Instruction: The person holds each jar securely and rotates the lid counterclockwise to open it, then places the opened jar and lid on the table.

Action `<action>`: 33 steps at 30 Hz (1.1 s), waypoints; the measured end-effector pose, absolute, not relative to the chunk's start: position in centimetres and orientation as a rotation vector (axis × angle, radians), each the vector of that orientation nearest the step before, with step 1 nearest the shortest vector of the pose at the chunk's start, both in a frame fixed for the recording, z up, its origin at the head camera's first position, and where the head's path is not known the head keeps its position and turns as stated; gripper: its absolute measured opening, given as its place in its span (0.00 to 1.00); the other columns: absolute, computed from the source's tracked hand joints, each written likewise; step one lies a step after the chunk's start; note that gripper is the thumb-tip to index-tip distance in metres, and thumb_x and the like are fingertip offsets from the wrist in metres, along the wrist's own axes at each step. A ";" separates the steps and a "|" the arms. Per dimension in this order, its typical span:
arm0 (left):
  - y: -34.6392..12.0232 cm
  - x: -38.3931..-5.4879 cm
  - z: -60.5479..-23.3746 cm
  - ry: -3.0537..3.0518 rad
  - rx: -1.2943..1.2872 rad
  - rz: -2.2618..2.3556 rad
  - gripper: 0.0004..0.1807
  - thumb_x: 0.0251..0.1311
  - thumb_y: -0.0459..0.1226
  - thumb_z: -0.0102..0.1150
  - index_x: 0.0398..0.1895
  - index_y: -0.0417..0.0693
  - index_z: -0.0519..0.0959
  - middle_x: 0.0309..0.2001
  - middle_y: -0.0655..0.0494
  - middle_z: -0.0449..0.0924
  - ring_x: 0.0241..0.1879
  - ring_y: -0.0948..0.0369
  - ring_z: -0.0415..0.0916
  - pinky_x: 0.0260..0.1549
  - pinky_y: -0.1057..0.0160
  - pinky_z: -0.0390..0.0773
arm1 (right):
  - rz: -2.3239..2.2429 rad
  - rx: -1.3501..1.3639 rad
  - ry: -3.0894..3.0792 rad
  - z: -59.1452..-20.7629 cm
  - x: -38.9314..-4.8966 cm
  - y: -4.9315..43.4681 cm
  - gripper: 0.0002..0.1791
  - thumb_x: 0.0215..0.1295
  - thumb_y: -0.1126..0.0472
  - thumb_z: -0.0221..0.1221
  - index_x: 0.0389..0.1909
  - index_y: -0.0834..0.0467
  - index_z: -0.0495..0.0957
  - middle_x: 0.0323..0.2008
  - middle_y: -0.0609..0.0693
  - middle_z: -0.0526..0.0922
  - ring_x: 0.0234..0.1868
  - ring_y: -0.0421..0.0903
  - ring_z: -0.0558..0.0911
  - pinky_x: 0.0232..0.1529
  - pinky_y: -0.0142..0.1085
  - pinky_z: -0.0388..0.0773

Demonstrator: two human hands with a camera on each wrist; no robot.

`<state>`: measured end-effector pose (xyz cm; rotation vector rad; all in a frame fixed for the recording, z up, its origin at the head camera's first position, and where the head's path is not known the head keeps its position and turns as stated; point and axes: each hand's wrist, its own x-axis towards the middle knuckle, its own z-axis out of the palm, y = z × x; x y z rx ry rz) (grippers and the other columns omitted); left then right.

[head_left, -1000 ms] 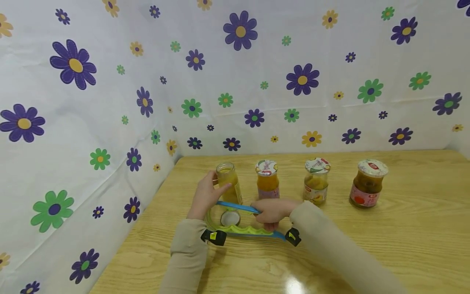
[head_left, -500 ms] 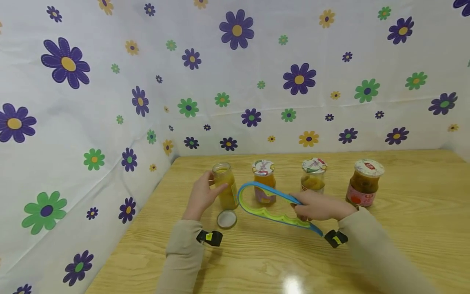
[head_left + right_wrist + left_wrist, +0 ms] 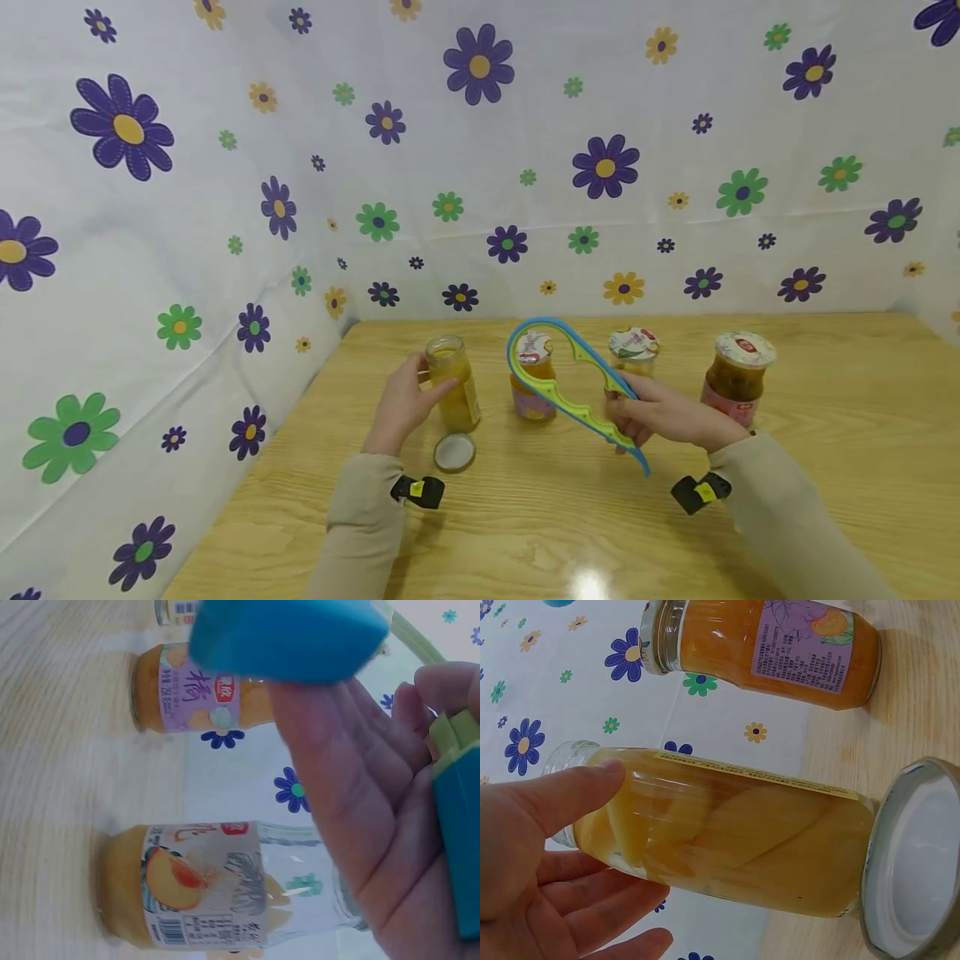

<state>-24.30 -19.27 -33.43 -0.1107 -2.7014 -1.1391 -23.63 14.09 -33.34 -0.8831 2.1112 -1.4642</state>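
My left hand (image 3: 407, 400) holds an uncapped glass jar of yellow fruit (image 3: 456, 392) upright on the table. In the left wrist view its thumb lies on the jar (image 3: 735, 832) near the neck, with the fingers along the other side. A lid (image 3: 454, 452) lies inside up on the table just in front of this jar. To the right, my right hand (image 3: 667, 408) grips a blue and green jar opener (image 3: 562, 403) by its handles, the loop pointing up and left. In the head view the loop overlaps the orange fruit jar (image 3: 534, 404) behind it.
Behind the right hand stands a peach jar (image 3: 633, 343), partly hidden in the head view; its peach label (image 3: 202, 885) shows in the right wrist view. Further right is a dark fruit jar (image 3: 738, 375) with a white lid. A flowered cloth (image 3: 645, 208) hangs behind the wooden table (image 3: 525, 533).
The right hand has lifted the jar opener away from around the lid and carried it right, its loop now tilted up. The lid stays on the table; the left hand stays at the jar.
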 end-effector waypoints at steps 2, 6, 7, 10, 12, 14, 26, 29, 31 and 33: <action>-19.3 -24.3 -33.5 -2.706 -0.108 -1.132 0.27 0.52 0.41 0.60 0.52 0.36 0.66 0.52 0.39 0.69 0.51 0.46 0.67 0.48 0.51 0.68 | -1.444 -0.878 2.157 -33.2 -23.5 14.1 0.09 0.68 0.63 0.40 0.37 0.67 0.59 0.22 0.55 0.68 0.26 0.53 0.76 0.27 0.42 0.77; -19.3 -24.5 -33.4 -2.717 -0.109 -1.114 0.28 0.53 0.42 0.60 0.53 0.36 0.65 0.53 0.39 0.68 0.51 0.46 0.67 0.47 0.50 0.68 | -1.395 -0.901 2.254 -32.7 -23.3 14.4 0.06 0.67 0.63 0.40 0.34 0.63 0.61 0.20 0.51 0.63 0.22 0.46 0.66 0.23 0.37 0.70; -19.3 -24.5 -33.4 -2.720 -0.106 -1.118 0.28 0.53 0.42 0.59 0.53 0.36 0.65 0.53 0.39 0.68 0.52 0.46 0.67 0.47 0.50 0.69 | -1.388 -0.913 2.277 -32.5 -23.2 14.5 0.06 0.67 0.64 0.40 0.35 0.63 0.62 0.19 0.51 0.62 0.22 0.47 0.64 0.22 0.37 0.67; -19.3 -24.5 -33.4 -2.727 -0.099 -1.125 0.29 0.53 0.43 0.60 0.54 0.36 0.64 0.54 0.39 0.67 0.52 0.46 0.66 0.48 0.51 0.68 | -1.405 -0.912 2.322 -32.1 -23.1 14.9 0.08 0.64 0.66 0.42 0.40 0.64 0.65 0.23 0.53 0.65 0.24 0.48 0.64 0.24 0.37 0.65; -19.3 -24.5 -33.4 -2.731 -0.087 -1.139 0.31 0.52 0.43 0.60 0.55 0.35 0.63 0.54 0.38 0.66 0.53 0.46 0.65 0.48 0.50 0.68 | -1.422 -0.909 2.361 -31.9 -23.0 15.1 0.13 0.61 0.67 0.43 0.46 0.65 0.68 0.26 0.55 0.68 0.28 0.49 0.66 0.26 0.38 0.65; -19.3 -24.5 -33.3 -2.731 -0.069 -1.136 0.33 0.51 0.43 0.61 0.56 0.35 0.61 0.55 0.37 0.65 0.54 0.46 0.64 0.50 0.50 0.66 | -1.420 -0.888 2.402 -31.8 -23.0 15.3 0.18 0.59 0.68 0.45 0.51 0.66 0.68 0.25 0.55 0.69 0.27 0.48 0.66 0.25 0.38 0.65; -16.9 -23.2 -31.5 -2.381 -0.194 -1.040 0.31 0.50 0.38 0.62 0.55 0.31 0.63 0.54 0.38 0.65 0.55 0.47 0.61 0.54 0.53 0.61 | -1.390 -0.721 2.639 -30.6 -22.6 16.8 0.22 0.54 0.67 0.53 0.51 0.67 0.66 0.44 0.62 0.71 0.43 0.54 0.68 0.38 0.44 0.66; -15.4 -23.1 -31.3 -2.283 -0.286 -1.042 0.29 0.48 0.35 0.64 0.52 0.30 0.66 0.51 0.37 0.67 0.53 0.47 0.63 0.50 0.52 0.66 | -1.349 -0.705 2.728 -30.2 -22.6 17.1 0.19 0.54 0.68 0.52 0.48 0.68 0.64 0.40 0.62 0.71 0.37 0.53 0.69 0.33 0.42 0.66; -14.3 -23.1 -31.3 -2.273 -0.326 -1.064 0.29 0.48 0.34 0.64 0.52 0.31 0.66 0.51 0.38 0.67 0.52 0.48 0.64 0.49 0.53 0.68 | -1.316 -0.675 2.797 -29.9 -22.6 17.3 0.20 0.54 0.67 0.52 0.49 0.68 0.62 0.38 0.61 0.72 0.34 0.52 0.70 0.31 0.40 0.66; -13.1 -23.2 -31.5 -2.295 -0.364 -1.100 0.29 0.48 0.34 0.63 0.52 0.31 0.65 0.51 0.38 0.67 0.53 0.48 0.64 0.48 0.54 0.69 | -1.284 -0.612 2.868 -29.8 -22.6 17.3 0.22 0.54 0.66 0.53 0.50 0.68 0.61 0.38 0.61 0.72 0.31 0.51 0.69 0.28 0.39 0.65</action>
